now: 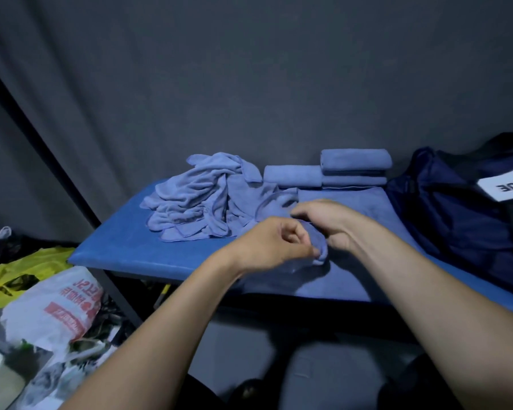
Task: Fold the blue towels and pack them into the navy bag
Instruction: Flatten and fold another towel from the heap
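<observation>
**Folding a blue towel at the padded bench**

Showing the head view: both hands meet over the front half of the blue padded bench (pixel 122 250); the left hand (pixel 274 245) has its fingers curled and its thumb pinching a bunched edge of the blue towel (pixel 320 253); the right hand (pixel 328 223), just behind it, curls its fingers over the same cloth, though how firmly it holds is blurred; the rest of that towel lies spread flat on the bench beneath and behind the hands. On the bench's rear left sits a loose heap of unfolded towels (pixel 196 199); at the bench's rear centre lies one folded towel (pixel 292 176); just right of it, touching, stands a stack of folded towels (pixel 354 168). At the bench's right end rests the navy bag (pixel 456 214), slumped, bearing a white label (pixel 507 184). Left of the bench, lower down, lie a yellow plastic bag (pixel 27 270) and a white printed plastic bag (pixel 57 309); behind the bench hangs a grey curtain (pixel 249 69).
</observation>
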